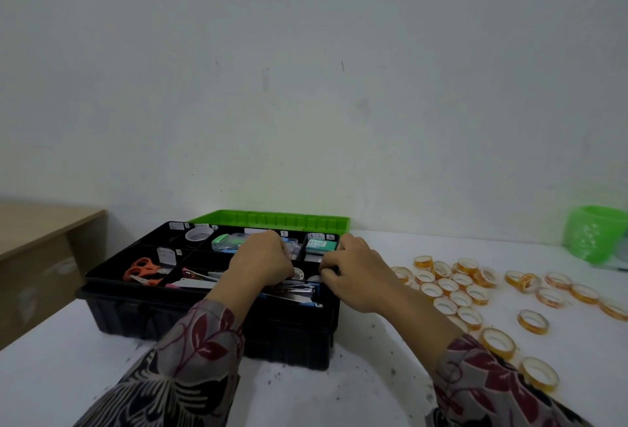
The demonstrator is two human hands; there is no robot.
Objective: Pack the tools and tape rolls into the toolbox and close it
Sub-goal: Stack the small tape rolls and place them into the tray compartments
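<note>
1. Black plastic toolbox [170, 311] sits open on the white surface [373, 358], its green lid [272, 219] lying back by the wall and a divided tray filling its top.
2. Amber tape rolls [458, 290] lie scattered on the surface to the right of the box, outside it. Behind them stands a green basket [591, 236], cut off by the frame edge.
3. A wooden desk [44, 222] stands at the left, only partly in view.
4. In the tray, orange scissors [142, 272] lie in a left compartment, a white roll [198, 234] at the back and a teal packet [321, 244] at the back right.
5. The left hand [261, 263] hangs over the tray's middle, fingers curled down. It hides the compartment beneath, and I cannot tell what its grip has hold of, if anything.
6. The right hand [356, 273] is at the tray's right rim, fingers curled with their tips at the black edge. I cannot tell whether its grip closes on the rim or on something small.
7. Metal tools [295, 290] show between the wrists, partly covered, and the white labels on the tray are too small to read.
</note>
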